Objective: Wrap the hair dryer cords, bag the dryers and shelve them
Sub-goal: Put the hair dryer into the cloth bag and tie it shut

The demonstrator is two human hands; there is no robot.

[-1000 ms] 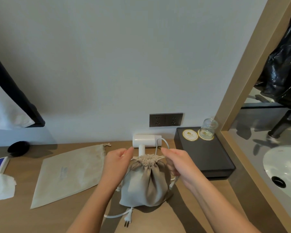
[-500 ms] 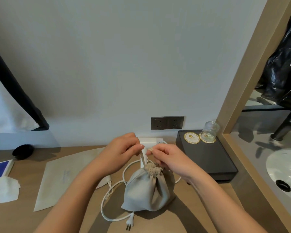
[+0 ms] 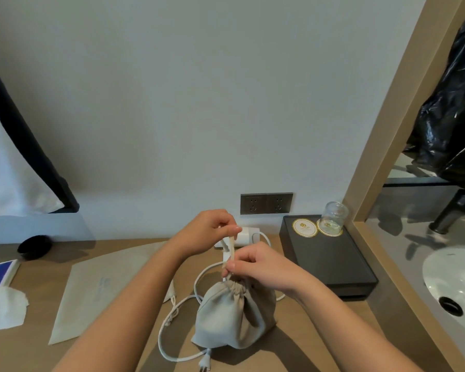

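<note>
A filled grey drawstring bag stands on the wooden counter with its mouth cinched tight. My left hand pinches the drawstring and holds it taut above the bag. My right hand pinches the same drawstring just above the gathered mouth. A second white hair dryer lies behind my hands near the wall. Its white cord loops loosely over the counter around the bag, ending in a plug at the front. An empty flat cloth bag lies to the left.
A black box with two round coasters and an upturned glass sits right of the bag. A wall socket is behind. A sink lies beyond a wooden partition at right. Crumpled tissue and a dark round object sit at the far left.
The bag's mouth has been pulled fully tight. My hands went from spread at the bag's sides to stacked above it, left hand higher, drawing the string upward. The loose cord now shows at left.
</note>
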